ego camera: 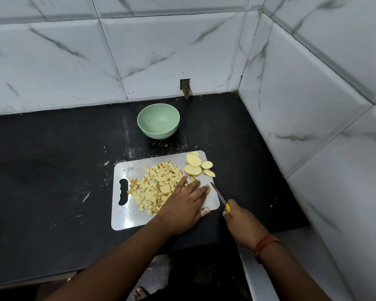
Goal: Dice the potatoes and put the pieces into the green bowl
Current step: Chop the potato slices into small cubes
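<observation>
A black counter (52, 159) runs into a corner of white marble-patterned wall tiles (161, 51). A metal cutting board (126, 216) lies on the counter toward its front edge, with a handle slot at the board's left edge. A loose pile of yellow potato cubes (156, 185) covers the middle of the board. Several uncut potato slices (195, 165) lie at the board's far right corner, some overlapping.

The left hand (182, 205) reaches across the board's near right part, palm down, fingers stretched out straight. Its fingertips touch the right side of the cube pile and press something small against the board; what it is cannot be made out.

The right hand (241, 222) is just off the board's right edge, fingers curled around the yellow handle of a knife (218, 193). The blade points up and left, its tip over the board's right edge, just beside the left hand's fingertips. A red thread band (264, 246) circles the right wrist.

The green bowl (158, 121) stands on the counter beyond the board's far edge, near the back wall. It holds no potato.
</observation>
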The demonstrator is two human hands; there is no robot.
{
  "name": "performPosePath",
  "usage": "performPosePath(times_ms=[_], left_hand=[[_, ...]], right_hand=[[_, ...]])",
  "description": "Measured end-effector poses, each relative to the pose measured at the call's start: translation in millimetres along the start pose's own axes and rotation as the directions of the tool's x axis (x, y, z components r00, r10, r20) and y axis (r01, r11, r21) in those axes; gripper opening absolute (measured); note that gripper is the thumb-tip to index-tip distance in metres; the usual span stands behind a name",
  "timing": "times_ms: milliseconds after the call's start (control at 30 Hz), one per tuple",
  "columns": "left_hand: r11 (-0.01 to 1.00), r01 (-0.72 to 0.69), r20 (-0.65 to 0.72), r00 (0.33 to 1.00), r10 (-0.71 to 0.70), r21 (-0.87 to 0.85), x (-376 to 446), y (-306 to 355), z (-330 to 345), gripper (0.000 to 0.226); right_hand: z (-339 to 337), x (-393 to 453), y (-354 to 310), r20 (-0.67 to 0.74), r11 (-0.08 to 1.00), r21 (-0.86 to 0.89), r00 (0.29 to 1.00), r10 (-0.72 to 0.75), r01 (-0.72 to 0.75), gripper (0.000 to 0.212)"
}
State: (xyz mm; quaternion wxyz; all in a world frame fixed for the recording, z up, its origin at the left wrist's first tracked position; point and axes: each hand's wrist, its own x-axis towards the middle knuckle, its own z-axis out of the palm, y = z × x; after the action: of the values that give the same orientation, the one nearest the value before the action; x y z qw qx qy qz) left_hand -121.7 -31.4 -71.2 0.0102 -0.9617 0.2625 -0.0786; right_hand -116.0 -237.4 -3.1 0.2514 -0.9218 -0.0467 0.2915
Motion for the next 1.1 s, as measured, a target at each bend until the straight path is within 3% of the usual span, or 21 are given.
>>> performPosePath(times_ms=[233, 533, 833, 1100], left_hand=[[0.984, -0.161, 0.057, 0.986, 0.158, 0.069, 1, -33, -4, 0.053], [0.998, -0.031, 0.058, 0.998, 0.028, 0.057, -3, -28, -7, 0.056], [0.993, 0.113, 0.056, 0.992, -0.111, -0.033, -2, 1, -2, 0.061], [0.997, 0.058, 0.019, 0.998, -0.057, -0.042, -6, 0, 4, 0.061]], right_hand=[[-3, 6, 3, 0.007, 0.991, -0.128, 0.999, -0.032, 0.033, 0.012], [2, 6, 4, 0.050, 0.993, -0.118, 0.998, -0.025, 0.030, 0.011], [5, 7, -12, 0.115, 0.989, 0.134, 0.992, 0.043, -0.059, 0.013], [8, 11, -18, 0.135, 0.988, 0.116, 0.987, 0.087, -0.103, 0.016]])
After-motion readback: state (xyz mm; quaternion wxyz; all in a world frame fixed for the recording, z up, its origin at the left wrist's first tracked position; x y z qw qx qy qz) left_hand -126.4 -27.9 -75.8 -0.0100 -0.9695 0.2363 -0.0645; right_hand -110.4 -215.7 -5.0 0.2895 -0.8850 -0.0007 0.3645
